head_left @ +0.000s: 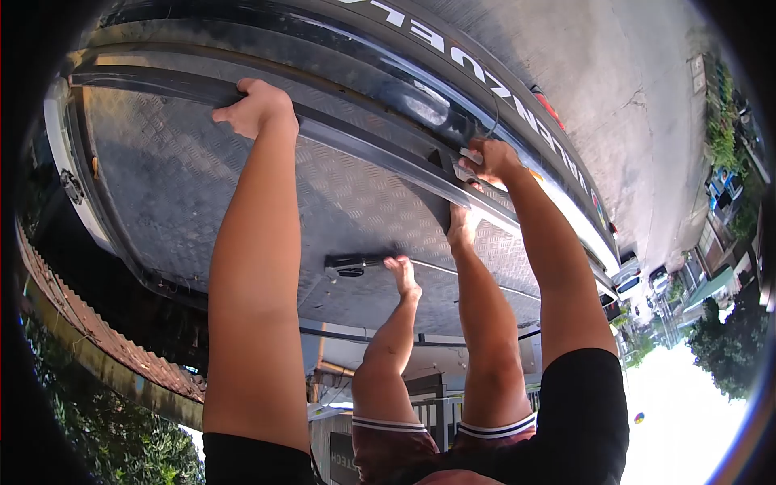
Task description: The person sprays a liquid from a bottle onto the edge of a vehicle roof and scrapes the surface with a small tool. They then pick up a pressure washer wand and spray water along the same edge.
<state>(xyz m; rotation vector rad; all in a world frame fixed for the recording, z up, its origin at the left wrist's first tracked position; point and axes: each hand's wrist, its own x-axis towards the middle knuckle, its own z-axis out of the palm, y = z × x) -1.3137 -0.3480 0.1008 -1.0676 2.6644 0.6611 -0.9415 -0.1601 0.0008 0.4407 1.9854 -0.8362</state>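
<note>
My left hand [263,107] is closed over a long dark metal bar [347,137], toward its left end. The bar runs slantwise above a diamond-plate metal floor [218,186]. Farther right, my right hand [491,159] has bent fingers at a small pale metal-looking piece [470,155] beside the bar. What that piece is, and whether it belongs to the bar, I cannot make out. My bare feet are on the plate floor, one foot [461,225] close to the bar below my right hand and the other foot [402,275] farther back.
Beyond the bar is a dark vehicle panel [485,77] with large white letters, and pavement [582,48] outside it. A black object [352,265] lies by one foot. A corrugated roof edge [97,323] and greenery [121,428] show at the left.
</note>
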